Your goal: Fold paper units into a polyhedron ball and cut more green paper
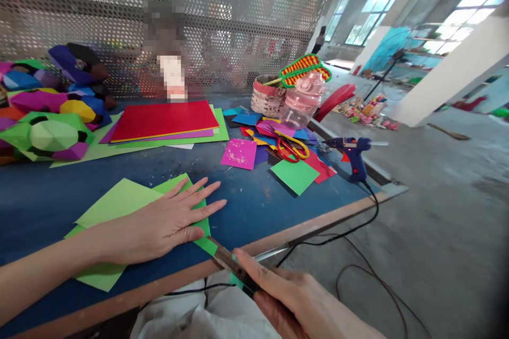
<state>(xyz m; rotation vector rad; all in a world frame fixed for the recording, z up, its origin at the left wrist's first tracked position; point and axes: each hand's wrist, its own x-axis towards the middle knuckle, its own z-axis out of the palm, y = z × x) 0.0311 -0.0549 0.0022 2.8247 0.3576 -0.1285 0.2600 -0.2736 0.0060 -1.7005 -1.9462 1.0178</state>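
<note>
Pressing green paper (204,222) flat on the blue table (250,201), the left hand (159,222) spreads its fingers, presumably for steadiness; the right hand (286,288), clamped around a cutting tool (227,259), holds it at the paper's corner.

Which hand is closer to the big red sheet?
Left. The left hand rests on green paper, just this side of the big red sheet; the right hand is farther away, holding dark scissors by the table edge.

Blue glue gun (355,158), one (near the right front corner of the blue table (246,206)); clear pink-lidded bottle (301,101), one; speckled magenta paper square (239,153), one; left hand (173,218) and right hand (290,291), two.
</note>
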